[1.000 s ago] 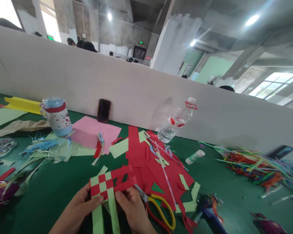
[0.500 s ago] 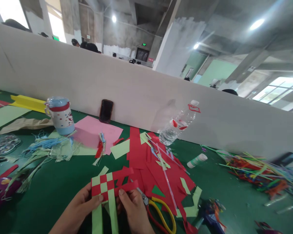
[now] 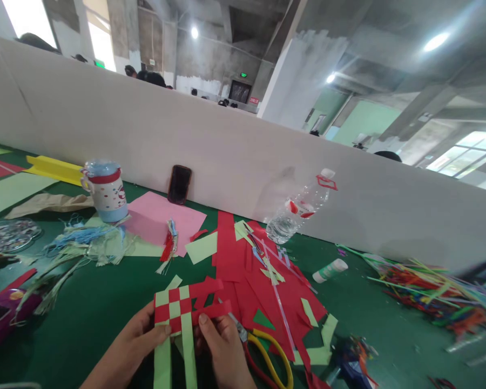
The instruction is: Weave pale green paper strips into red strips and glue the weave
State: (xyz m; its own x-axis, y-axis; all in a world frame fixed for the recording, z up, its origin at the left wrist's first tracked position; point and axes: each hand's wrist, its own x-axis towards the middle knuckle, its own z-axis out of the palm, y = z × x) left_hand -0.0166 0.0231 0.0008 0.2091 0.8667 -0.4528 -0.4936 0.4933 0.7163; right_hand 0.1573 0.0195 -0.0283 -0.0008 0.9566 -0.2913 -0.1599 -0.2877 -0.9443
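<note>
Low in the middle of the head view is a woven paper square, a checkerboard of red and pale green strips. Its loose green strips hang down and its red strips reach out to the right. My left hand is closed on the square's lower left edge, thumb on top. With thumb and fingers, my right hand pinches the lower red strip just right of the weave. Scissors with yellow and red handles lie right beside my right hand, their blades partly hidden.
Red paper sheets with green scraps lie behind the hands. A glue stick and a water bottle stand farther right and back. Left are a cup and tassels. A phone leans on the white partition.
The whole scene has shifted slightly to the right in the view. Both hands keep the same hold on the woven paper and its red strip.
</note>
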